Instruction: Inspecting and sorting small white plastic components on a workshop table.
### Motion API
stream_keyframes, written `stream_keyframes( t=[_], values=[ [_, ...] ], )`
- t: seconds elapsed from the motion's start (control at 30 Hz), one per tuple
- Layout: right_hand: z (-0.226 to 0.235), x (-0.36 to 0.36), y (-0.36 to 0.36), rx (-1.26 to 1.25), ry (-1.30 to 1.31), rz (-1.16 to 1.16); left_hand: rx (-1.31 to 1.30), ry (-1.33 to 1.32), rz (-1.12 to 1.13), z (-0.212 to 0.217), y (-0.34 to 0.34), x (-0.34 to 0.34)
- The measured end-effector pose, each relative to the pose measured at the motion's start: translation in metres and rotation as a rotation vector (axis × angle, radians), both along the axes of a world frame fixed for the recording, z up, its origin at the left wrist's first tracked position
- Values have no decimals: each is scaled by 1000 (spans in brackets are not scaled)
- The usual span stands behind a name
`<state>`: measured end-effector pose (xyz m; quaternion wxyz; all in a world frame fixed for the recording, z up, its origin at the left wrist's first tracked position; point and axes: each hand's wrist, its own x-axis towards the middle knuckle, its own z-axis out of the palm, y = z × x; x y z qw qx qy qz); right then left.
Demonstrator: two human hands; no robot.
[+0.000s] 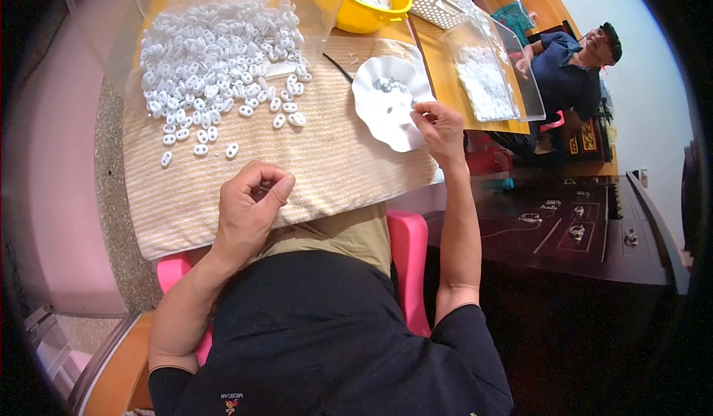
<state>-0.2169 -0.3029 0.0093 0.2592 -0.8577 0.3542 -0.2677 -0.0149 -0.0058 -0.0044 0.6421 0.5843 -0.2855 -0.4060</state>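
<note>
Dish [405, 130] at right hand [443, 130]; shirt [312, 327] bears lettering [231, 397].

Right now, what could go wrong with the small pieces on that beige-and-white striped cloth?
The right hand is over the white, wavy-rimmed dish; a bump might tip it and spill the small dark pieces inside. A few white, oval, two-holed pieces lie loose between the main pile and the left hand, so a careless brush could scatter them across the striped cloth.
</note>
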Motion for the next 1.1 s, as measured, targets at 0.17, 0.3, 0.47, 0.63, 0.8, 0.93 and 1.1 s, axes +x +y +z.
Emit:
stream_keyframes(
  t=[0.17, 0.3, 0.47, 0.63, 0.8, 0.93, 1.1],
  values=[
    [1, 13, 3, -23, 74, -5, -9, 5, 1, -1, 0, 1],
    [3, 22, 8, -25, 140, 55, 6, -7, -12, 3, 1, 1],
    [3, 31, 11, -167, 362, 115, 5, -17, -6, 2, 1, 2],
    [7, 36, 14, -198, 420, 136, -2, -4, 8, 1, 2, 2],
    [4, 33, 16, -249, 479, 119, 6, -7, 2, 2, 0, 1],
    [8, 34, 17, -212, 519, 176, 4, -5, -2, 0, 1, 0],
    [11, 33, 17, -196, 481, 199, -1, -11, -10, 1, 1, -1]
  ],
)
